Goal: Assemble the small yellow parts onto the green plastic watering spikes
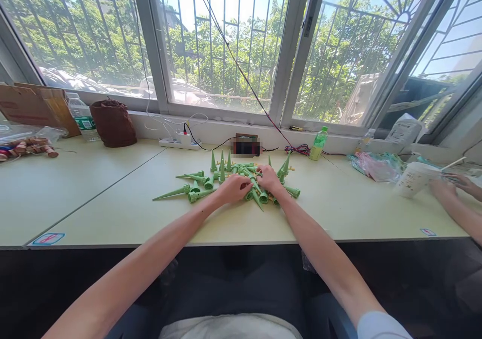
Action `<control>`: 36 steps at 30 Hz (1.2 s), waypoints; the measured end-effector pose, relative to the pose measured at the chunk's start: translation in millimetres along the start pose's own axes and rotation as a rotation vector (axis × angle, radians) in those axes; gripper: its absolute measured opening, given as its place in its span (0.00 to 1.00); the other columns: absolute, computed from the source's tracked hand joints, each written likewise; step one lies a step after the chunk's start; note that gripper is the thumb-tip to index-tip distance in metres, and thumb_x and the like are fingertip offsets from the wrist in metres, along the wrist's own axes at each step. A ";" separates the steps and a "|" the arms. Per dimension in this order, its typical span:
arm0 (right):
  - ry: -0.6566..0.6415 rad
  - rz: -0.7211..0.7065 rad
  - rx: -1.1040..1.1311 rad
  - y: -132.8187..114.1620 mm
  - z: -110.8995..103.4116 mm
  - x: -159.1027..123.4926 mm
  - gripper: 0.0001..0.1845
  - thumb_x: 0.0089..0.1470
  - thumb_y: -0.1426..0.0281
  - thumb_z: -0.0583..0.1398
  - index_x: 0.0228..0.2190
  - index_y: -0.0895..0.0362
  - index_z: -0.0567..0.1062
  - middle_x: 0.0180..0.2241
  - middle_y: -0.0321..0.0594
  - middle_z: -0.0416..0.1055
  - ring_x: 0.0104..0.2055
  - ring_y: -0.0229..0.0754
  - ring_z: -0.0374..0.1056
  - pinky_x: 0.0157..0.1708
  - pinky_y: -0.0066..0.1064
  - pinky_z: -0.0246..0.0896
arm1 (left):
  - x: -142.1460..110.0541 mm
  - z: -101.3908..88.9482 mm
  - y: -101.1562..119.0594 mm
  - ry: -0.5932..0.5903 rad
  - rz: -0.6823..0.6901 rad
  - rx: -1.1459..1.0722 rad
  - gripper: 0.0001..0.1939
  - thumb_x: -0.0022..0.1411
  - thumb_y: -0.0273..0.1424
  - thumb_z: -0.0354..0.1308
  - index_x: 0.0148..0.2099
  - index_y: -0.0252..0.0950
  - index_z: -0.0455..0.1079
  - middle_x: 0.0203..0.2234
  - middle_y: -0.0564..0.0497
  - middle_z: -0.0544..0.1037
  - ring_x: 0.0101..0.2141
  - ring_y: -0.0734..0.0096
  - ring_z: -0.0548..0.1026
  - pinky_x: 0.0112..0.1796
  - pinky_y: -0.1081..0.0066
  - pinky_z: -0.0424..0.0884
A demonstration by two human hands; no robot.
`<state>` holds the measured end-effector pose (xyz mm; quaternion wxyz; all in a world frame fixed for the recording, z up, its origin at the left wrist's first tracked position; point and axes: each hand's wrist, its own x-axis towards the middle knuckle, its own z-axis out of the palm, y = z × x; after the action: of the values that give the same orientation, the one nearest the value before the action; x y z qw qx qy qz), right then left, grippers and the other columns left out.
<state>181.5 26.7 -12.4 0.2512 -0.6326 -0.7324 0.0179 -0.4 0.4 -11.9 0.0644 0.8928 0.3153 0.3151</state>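
Note:
A pile of green plastic watering spikes (171, 194) lies on the pale table in front of me, some on their sides and several standing point up. My left hand (234, 189) has curled fingers, with thumb and fingertips pinched at one green watering spike (253, 180) in the middle of the pile. From the other side, my right hand (268, 179) closes its bent fingers at the upper part of the same spike. The fingertips partly hide where each hand grips. Small yellowish parts show among the spikes by my right hand.
Behind the pile stands a dark device (246, 147), with a power strip (179, 143) to its left. A green bottle (319, 143) stands at the window sill. Far left are a brown bag (113, 123) and a water bottle (83, 118). Another person's hands (446, 191) hold a white bag (416, 178) at right.

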 end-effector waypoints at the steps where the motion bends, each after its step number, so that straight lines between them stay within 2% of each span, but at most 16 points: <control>1: 0.006 0.004 -0.001 0.0 -0.2 -0.1 0.16 0.53 0.76 0.55 0.44 0.58 0.73 0.45 0.47 0.69 0.46 0.44 0.66 0.46 0.31 0.60 | -0.1 0.0 -0.1 0.001 0.003 -0.001 0.19 0.64 0.36 0.49 0.22 0.35 0.61 0.15 0.56 0.62 0.19 0.77 0.55 0.26 0.72 0.54; 9: 0.105 -0.010 0.059 2.8 1.3 2.4 0.13 0.54 0.77 0.54 0.41 0.59 0.74 0.42 0.47 0.70 0.45 0.42 0.66 0.46 0.30 0.59 | 0.2 0.6 -1.1 0.022 -0.038 0.009 0.19 0.63 0.35 0.50 0.21 0.35 0.61 0.15 0.56 0.62 0.19 0.78 0.54 0.25 0.73 0.53; 14: 0.249 -0.066 0.191 2.8 4.0 5.3 0.12 0.53 0.77 0.54 0.39 0.60 0.74 0.39 0.46 0.70 0.39 0.41 0.67 0.44 0.31 0.61 | 2.1 -0.8 -0.4 0.114 -0.079 -0.034 0.17 0.63 0.35 0.50 0.23 0.34 0.65 0.15 0.56 0.63 0.20 0.79 0.56 0.26 0.74 0.55; 17: 0.305 -0.108 0.293 0.3 3.3 5.2 0.11 0.52 0.77 0.54 0.37 0.59 0.74 0.38 0.44 0.69 0.36 0.39 0.67 0.42 0.32 0.63 | 3.4 -3.4 2.6 0.170 -0.156 -0.105 0.15 0.62 0.36 0.51 0.27 0.34 0.68 0.17 0.56 0.67 0.20 0.79 0.60 0.26 0.75 0.57; 21: 0.330 -0.162 0.383 -5.6 -0.4 1.5 0.09 0.52 0.76 0.55 0.36 0.59 0.73 0.38 0.43 0.69 0.34 0.38 0.67 0.40 0.31 0.64 | 4.4 -4.6 4.2 0.191 -0.253 -0.230 0.11 0.61 0.38 0.54 0.37 0.35 0.69 0.20 0.56 0.71 0.19 0.78 0.65 0.25 0.76 0.62; 25: 0.312 -0.208 0.424 -12.7 -2.7 -3.9 0.08 0.54 0.74 0.56 0.36 0.58 0.72 0.39 0.42 0.68 0.29 0.34 0.66 0.36 0.29 0.65 | 5.1 -1.6 2.2 0.158 -0.329 -0.496 0.17 0.60 0.43 0.56 0.44 0.36 0.64 0.22 0.55 0.73 0.17 0.77 0.68 0.20 0.76 0.63; 30: 0.279 -0.260 0.451 -20.3 0.7 -8.9 0.07 0.54 0.73 0.56 0.37 0.59 0.73 0.39 0.41 0.67 0.27 0.32 0.66 0.35 0.28 0.65 | 6.6 -0.2 1.8 0.097 -0.403 -0.867 0.23 0.56 0.48 0.61 0.43 0.36 0.62 0.22 0.54 0.74 0.17 0.75 0.71 0.19 0.75 0.67; 36: 0.240 -0.335 0.416 -24.0 5.6 -11.0 0.09 0.53 0.77 0.55 0.35 0.59 0.73 0.35 0.40 0.68 0.33 0.36 0.66 0.36 0.28 0.63 | 7.2 -0.2 0.5 0.108 -0.445 -0.970 0.23 0.54 0.46 0.64 0.40 0.35 0.62 0.21 0.53 0.74 0.21 0.72 0.74 0.21 0.73 0.71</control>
<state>158.1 13.3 -12.9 0.4600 -0.4351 -0.7723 0.0510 4.0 4.4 -7.8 0.5187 0.6545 0.3181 0.4487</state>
